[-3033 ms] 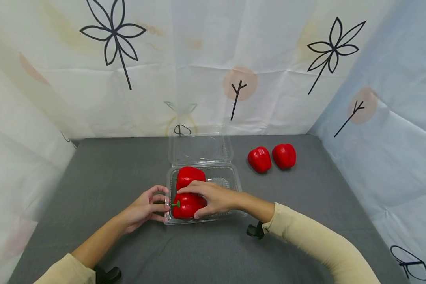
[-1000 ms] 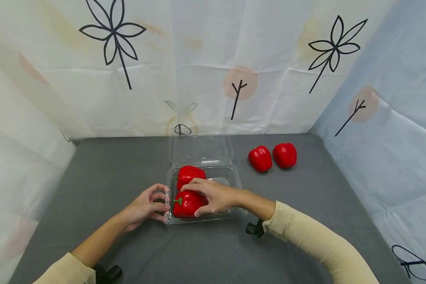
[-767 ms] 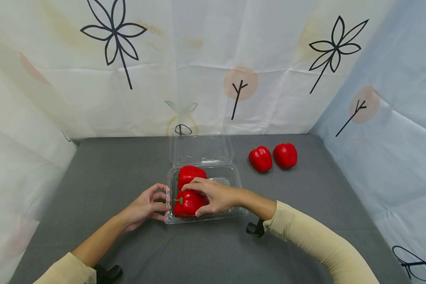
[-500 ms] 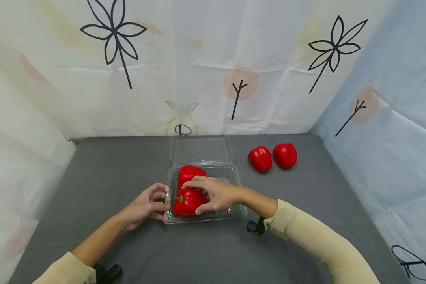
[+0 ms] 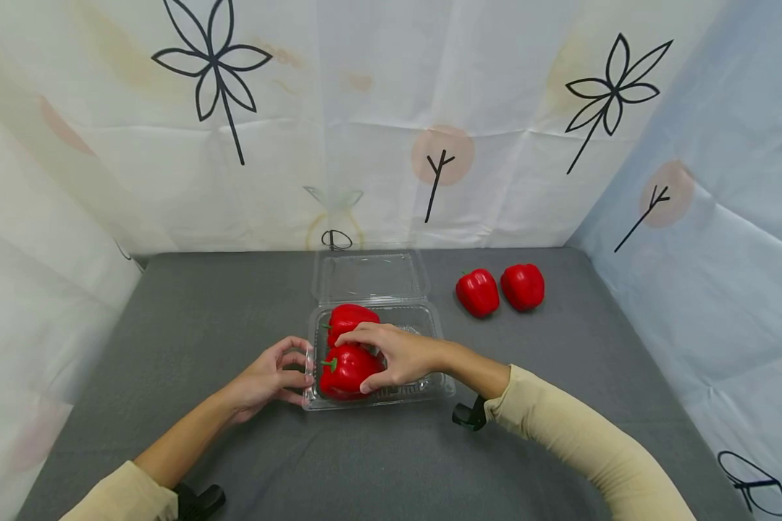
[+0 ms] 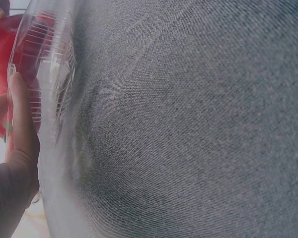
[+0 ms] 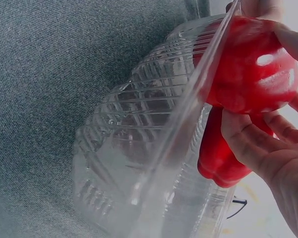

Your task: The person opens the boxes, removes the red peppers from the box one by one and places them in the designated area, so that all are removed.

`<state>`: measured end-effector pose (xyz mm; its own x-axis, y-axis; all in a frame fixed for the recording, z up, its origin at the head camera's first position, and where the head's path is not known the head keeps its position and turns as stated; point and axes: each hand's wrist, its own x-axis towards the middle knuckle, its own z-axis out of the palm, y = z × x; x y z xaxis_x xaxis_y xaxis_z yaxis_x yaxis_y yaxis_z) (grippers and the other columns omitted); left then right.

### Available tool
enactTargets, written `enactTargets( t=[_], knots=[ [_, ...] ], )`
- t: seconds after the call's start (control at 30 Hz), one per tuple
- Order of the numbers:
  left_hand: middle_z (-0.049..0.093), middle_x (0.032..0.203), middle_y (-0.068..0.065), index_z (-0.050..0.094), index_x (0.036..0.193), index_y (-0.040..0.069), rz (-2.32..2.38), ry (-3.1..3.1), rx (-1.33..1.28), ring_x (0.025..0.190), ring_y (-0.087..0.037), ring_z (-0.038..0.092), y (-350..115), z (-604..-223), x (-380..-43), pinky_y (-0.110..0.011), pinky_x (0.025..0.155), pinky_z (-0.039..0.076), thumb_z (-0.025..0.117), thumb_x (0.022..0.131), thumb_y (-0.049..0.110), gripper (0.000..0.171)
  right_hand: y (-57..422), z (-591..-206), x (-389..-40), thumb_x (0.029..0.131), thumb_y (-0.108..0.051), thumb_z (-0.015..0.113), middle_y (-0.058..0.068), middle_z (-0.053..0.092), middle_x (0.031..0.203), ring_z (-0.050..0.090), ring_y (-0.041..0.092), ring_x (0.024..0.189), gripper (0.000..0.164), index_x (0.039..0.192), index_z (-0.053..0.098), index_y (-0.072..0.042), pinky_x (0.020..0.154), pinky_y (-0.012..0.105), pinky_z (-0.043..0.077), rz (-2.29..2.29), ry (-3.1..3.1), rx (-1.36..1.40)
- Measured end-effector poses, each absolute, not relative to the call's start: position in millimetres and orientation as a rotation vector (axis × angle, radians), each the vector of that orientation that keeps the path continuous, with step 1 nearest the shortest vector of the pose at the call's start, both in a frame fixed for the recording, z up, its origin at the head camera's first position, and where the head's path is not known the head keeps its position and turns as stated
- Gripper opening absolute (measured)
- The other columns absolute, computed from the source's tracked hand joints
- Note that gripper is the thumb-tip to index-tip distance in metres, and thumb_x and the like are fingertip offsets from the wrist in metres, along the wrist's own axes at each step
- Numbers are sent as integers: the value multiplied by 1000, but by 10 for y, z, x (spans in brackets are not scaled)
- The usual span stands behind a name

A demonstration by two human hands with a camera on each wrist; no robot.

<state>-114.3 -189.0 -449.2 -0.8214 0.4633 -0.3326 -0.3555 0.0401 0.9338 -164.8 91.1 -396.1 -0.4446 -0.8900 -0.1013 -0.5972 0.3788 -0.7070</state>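
Right hand (image 5: 400, 357) pinches red pepper (image 5: 347, 375) in front left corner of clear box (image 5: 425, 393). Left hand (image 5: 268, 378), fingers apart, pinches left rim. Letting go crooked could roll pepper into back pepper (image 5: 353, 317).

The head view looks down over the table (image 5: 234, 311), while both wrist views share the box (image 7: 139, 114), sideways and close.

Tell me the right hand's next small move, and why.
Probably let go of the near red pepper: the right hand grips it within the clear container, the left hand holds the container, and two other peppers lie outside.
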Motion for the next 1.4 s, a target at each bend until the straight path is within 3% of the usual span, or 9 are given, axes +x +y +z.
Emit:
enactTargets(
  t=[0.3,0.77,1.4],
  knots=[
    [55,106,-13,33,132,0,1833,1755,106,88,-26,63,-1898,-4505,-1135,-47,76,60,67,92,3,52,924,-3971,-1657,85,-24,75,4,47,142,45,16,124,69,145,43,-11,94,26,50,-892,2118,-1269],
    [55,107,-14,33,134,-1,1830,1767,109,86,-26,65,-1894,-4502,-1134,-47,76,60,67,92,3,54,980,-3968,-1661,84,-20,76,7,46,145,50,18,122,70,145,43,-9,89,32,56,-1056,2018,-1208],
    [54,107,-14,36,132,1,1848,1784,95,85,-24,62,-1887,-4515,-1127,-45,73,61,68,90,1,52,1346,-3888,-1580,86,-21,75,0,51,140,52,20,122,68,146,44,-11,89,32,56,-1129,2083,-1133]
  ],
)
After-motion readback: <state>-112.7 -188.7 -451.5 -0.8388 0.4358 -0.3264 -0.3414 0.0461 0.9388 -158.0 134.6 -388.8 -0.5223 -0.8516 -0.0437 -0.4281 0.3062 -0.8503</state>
